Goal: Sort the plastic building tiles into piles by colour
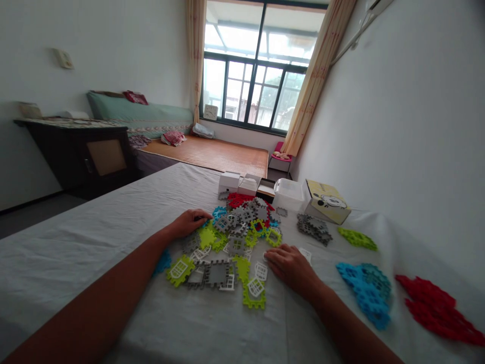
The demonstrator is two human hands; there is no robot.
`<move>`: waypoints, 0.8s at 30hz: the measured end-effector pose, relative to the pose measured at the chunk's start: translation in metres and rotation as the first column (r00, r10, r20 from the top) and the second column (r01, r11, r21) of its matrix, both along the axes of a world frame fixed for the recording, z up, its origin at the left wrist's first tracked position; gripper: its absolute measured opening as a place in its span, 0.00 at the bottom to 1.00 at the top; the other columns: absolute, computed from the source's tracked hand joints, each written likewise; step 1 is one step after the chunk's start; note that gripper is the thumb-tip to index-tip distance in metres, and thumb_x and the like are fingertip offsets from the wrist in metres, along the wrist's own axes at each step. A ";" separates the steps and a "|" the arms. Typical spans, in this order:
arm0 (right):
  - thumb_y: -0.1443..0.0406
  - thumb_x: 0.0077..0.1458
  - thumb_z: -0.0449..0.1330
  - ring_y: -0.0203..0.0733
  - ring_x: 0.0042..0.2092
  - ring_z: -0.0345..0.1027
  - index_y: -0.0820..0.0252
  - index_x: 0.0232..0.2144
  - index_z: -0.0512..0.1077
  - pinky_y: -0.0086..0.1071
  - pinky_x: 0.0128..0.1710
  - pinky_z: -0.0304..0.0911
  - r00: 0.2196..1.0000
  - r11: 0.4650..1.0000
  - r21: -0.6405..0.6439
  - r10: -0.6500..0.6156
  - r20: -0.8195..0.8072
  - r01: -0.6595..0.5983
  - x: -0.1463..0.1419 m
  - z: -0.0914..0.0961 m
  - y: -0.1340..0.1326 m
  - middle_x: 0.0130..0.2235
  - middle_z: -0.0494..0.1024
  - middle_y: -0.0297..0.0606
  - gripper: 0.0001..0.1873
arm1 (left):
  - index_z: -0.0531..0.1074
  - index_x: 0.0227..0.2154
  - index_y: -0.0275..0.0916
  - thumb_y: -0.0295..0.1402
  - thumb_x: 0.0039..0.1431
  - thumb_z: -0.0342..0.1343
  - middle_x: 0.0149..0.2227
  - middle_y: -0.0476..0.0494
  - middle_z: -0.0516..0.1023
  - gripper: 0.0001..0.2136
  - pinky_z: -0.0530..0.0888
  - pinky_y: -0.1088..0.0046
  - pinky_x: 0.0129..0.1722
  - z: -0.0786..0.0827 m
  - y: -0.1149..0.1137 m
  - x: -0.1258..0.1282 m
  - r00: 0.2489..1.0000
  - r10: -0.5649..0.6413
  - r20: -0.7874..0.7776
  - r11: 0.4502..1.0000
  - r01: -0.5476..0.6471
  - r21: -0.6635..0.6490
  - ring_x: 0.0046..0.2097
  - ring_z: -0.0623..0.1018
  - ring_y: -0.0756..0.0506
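My left hand is at the left edge of a heap of toothed plastic building tiles, its fingers closed on a blue tile that shows only in part. My right hand is low over the cloth right of the heap, fingers bent and together. A sliver of white shows at its fingertips; what they hold is hidden. White window-shaped pieces lie just left of it, another white piece behind it. The heap mixes grey tiles, lime tiles and red tiles.
Separate piles of grey tiles, lime tiles, blue tiles and red tiles lie at the right. Behind the heap stand small white boxes, a clear plastic bin and a yellow box. White cloth covers the table.
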State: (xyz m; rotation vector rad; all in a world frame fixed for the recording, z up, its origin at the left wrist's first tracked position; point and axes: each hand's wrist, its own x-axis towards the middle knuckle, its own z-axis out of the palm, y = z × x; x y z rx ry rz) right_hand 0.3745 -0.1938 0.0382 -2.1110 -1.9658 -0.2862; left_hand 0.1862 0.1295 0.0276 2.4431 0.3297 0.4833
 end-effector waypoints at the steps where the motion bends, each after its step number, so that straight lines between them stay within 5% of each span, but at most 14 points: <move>1: 0.66 0.56 0.51 0.40 0.40 0.66 0.52 0.40 0.71 0.34 0.41 0.58 0.999 0.999 0.019 -0.039 0.009 0.039 0.003 0.000 -0.002 0.38 0.77 0.36 0.12 | 0.74 0.40 0.40 0.40 0.54 0.46 0.41 0.47 0.76 0.16 0.68 0.74 0.45 0.000 0.000 0.000 1.000 0.000 -0.002 1.000 0.000 -0.001 0.42 0.74 0.46; 6: 0.67 0.52 0.51 0.39 0.38 0.67 0.56 0.38 0.71 0.32 0.39 0.60 0.952 0.944 0.139 -0.287 -0.107 0.300 0.040 0.004 -0.022 0.35 0.76 0.36 0.12 | 0.74 0.40 0.40 0.40 0.53 0.46 0.41 0.47 0.76 0.17 0.68 0.74 0.45 0.000 0.000 0.000 1.000 -0.009 0.003 1.000 0.009 -0.009 0.43 0.74 0.46; 10: 0.65 0.52 0.51 0.43 0.42 0.65 0.55 0.37 0.73 0.36 0.42 0.60 0.944 0.935 0.139 -0.313 -0.104 0.325 0.059 0.004 -0.033 0.37 0.75 0.38 0.12 | 0.74 0.39 0.40 0.40 0.53 0.47 0.41 0.47 0.76 0.16 0.68 0.75 0.44 0.000 0.000 0.000 1.000 -0.002 0.007 1.000 0.003 -0.017 0.42 0.74 0.46; 13: 0.63 0.55 0.50 0.43 0.45 0.63 0.53 0.43 0.70 0.37 0.45 0.60 0.974 0.970 0.139 -0.180 -0.135 0.199 0.042 0.005 -0.027 0.42 0.73 0.39 0.15 | 0.74 0.39 0.40 0.40 0.53 0.47 0.41 0.47 0.77 0.16 0.68 0.74 0.44 0.000 0.001 0.000 1.000 -0.003 0.012 1.000 0.003 -0.029 0.42 0.74 0.46; 15: 0.64 0.56 0.49 0.41 0.47 0.62 0.51 0.48 0.67 0.35 0.47 0.60 0.982 0.998 0.063 0.012 -0.190 0.000 0.020 0.008 -0.020 0.46 0.72 0.37 0.17 | 0.74 0.39 0.40 0.40 0.53 0.47 0.41 0.47 0.77 0.16 0.68 0.74 0.44 -0.001 0.001 0.000 1.000 -0.006 0.011 1.000 0.006 -0.029 0.42 0.74 0.46; 18: 0.67 0.56 0.49 0.40 0.50 0.59 0.49 0.51 0.63 0.35 0.50 0.57 0.948 0.970 -0.058 0.216 -0.235 -0.236 -0.008 0.013 -0.011 0.50 0.70 0.34 0.20 | 0.74 0.39 0.40 0.40 0.53 0.47 0.41 0.47 0.77 0.16 0.68 0.74 0.44 -0.001 0.002 0.000 1.000 -0.004 0.020 1.000 0.004 -0.026 0.42 0.74 0.46; 24: 0.63 0.57 0.51 0.40 0.45 0.63 0.54 0.46 0.67 0.34 0.47 0.59 0.964 0.975 -0.057 0.201 -0.173 -0.214 -0.017 0.012 -0.006 0.45 0.74 0.37 0.14 | 0.74 0.39 0.40 0.41 0.52 0.48 0.41 0.47 0.77 0.16 0.68 0.74 0.44 -0.001 0.001 0.000 1.000 0.000 0.020 0.999 0.001 -0.041 0.42 0.74 0.46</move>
